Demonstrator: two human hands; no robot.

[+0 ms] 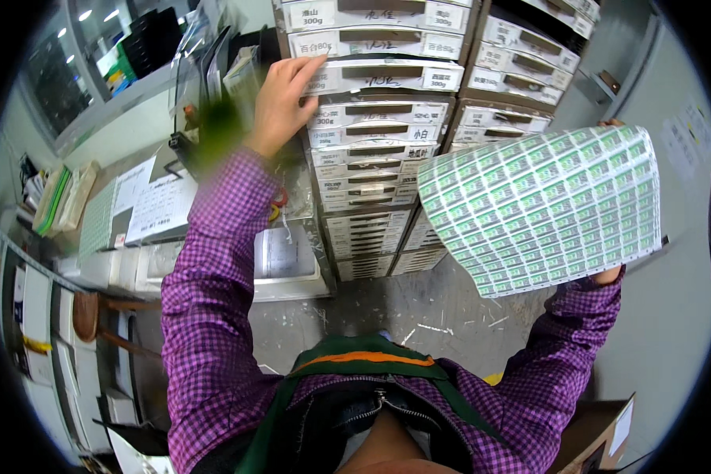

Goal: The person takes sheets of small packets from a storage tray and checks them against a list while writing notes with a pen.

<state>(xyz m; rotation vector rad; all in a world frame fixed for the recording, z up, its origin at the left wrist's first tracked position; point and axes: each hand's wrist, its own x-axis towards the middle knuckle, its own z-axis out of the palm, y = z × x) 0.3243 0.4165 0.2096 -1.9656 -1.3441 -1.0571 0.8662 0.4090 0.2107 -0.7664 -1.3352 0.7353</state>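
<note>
My left hand (283,99) reaches up to a tall cabinet of small labelled drawers (387,142), its fingertips touching the white label at the left end of an upper drawer front (383,77). My right hand (608,272) holds a large sheet of green and white stickers (541,209) up at the right, mostly hidden behind it, with only fingertips showing at the top and bottom edges. Both sleeves are purple checked.
A second drawer column (521,71) stands to the right. At the left a counter (146,205) carries papers, green sticker sheets and a white tray (284,265). A wooden stool (87,316) sits lower left, a cardboard box (600,434) lower right. The grey floor (419,316) has scraps.
</note>
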